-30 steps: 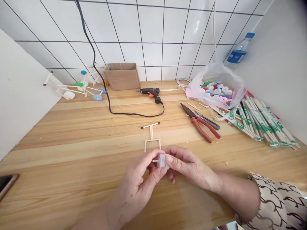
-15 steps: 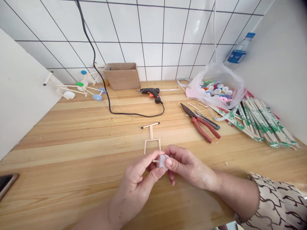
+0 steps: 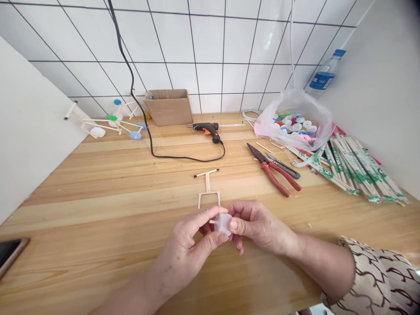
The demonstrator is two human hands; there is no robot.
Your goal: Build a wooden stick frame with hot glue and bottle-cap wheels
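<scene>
Between my two hands is a whitish bottle cap, with a short wooden stick poking out of its left side. My left hand pinches the cap's edge between thumb and forefinger. From the right, my right hand grips the same cap with its thumb and curled fingers. Just beyond my hands lies a small frame of wooden sticks, a fork shape topped by a crossbar with black ends. Its near end is hidden behind my fingers.
A black glue gun with a trailing cord lies behind. Red-handled pliers and thread snips are to the right, near a bag of bottle caps and wrapped chopsticks. A cardboard box, stick model and phone stand left.
The cap has turned slightly between my fingers, showing more of its flat face. Both hands stay in nearly the same place, and the view has tilted up a little.
</scene>
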